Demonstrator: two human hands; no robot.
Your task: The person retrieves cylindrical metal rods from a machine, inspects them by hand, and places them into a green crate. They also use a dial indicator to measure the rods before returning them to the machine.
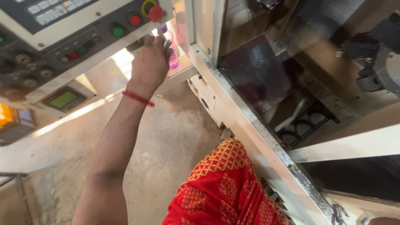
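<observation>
My left hand (151, 62) is raised to the lower edge of a machine's control panel (62, 41), its back toward me and a red thread around the wrist. The fingers are curled around a small shiny metal part (166, 43) that sticks out past the fingertips. Just beyond the hand sits a pink-purple plastic container (173, 60) on a pale ledge. Above the knuckles the panel has a red mushroom button (156, 13), a red button (134, 20) and a green button (118, 31). Only a sliver of my right hand (383, 221) shows at the bottom right corner.
The machine's pale frame (250, 125) runs diagonally, with a dark open work chamber (258, 75) and black tooling (366, 54) behind it. A small green display (63, 100) sits under the panel. Concrete floor (175, 137) lies below; my red patterned garment (221, 187) fills the bottom centre.
</observation>
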